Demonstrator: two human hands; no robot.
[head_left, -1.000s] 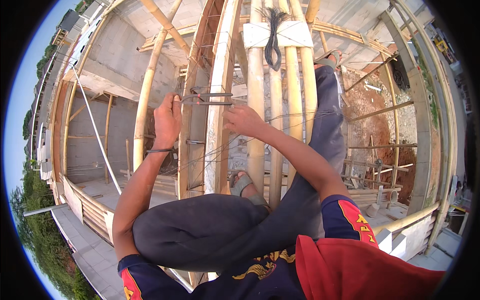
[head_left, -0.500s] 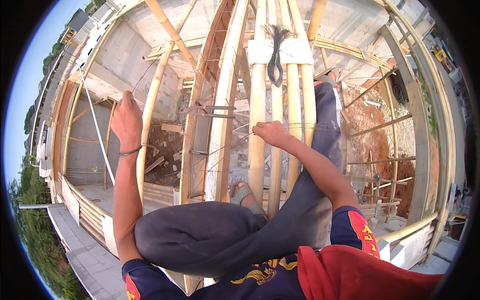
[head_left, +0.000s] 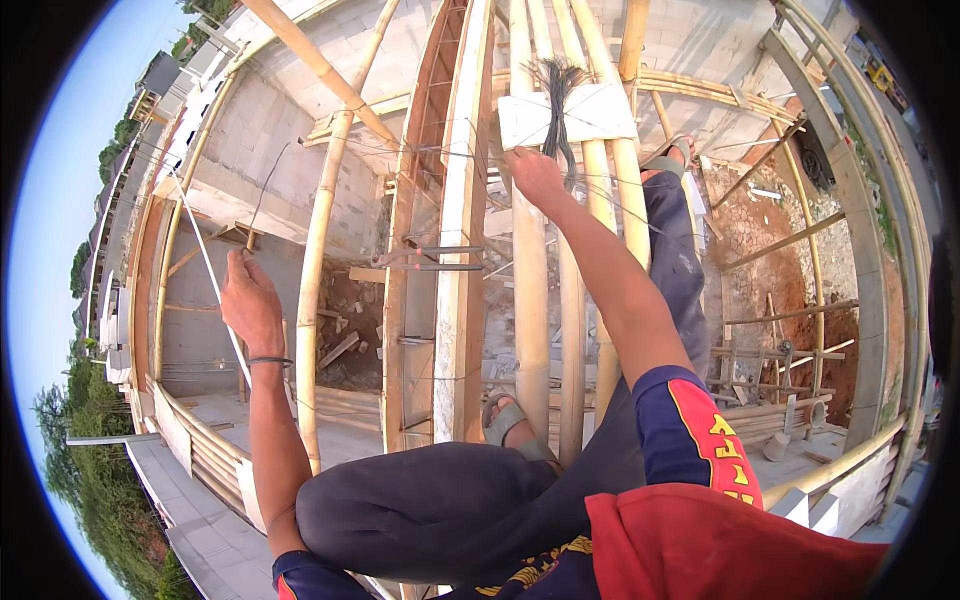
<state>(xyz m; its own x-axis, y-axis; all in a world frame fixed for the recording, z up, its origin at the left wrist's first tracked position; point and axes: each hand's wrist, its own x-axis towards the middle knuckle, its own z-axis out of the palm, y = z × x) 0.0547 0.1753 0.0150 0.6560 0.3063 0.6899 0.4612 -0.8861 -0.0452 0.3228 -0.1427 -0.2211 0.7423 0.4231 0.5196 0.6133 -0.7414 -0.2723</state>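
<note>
My left hand is raised on the left, fingers pinched on a thin dark wire that sticks up from them and bends at its tip. My right hand reaches forward over the bamboo poles, closed on thin tie wire whose strands run out to both sides. Just beyond it, a bundle of black tie wire lies on a white board. Red-handled pincers rest across the top of the wooden formwork, between my hands.
Several bamboo poles lie lengthwise under my sandalled foot. Steel bars run inside the formwork channel. An upright bamboo pole stands at the left. Far below are rubble and reddish soil. Block walls surround the drop.
My right hand has moved forward, close to the wire bundle. My left hand has come down a little, still holding its wire. The view has shifted slightly.
</note>
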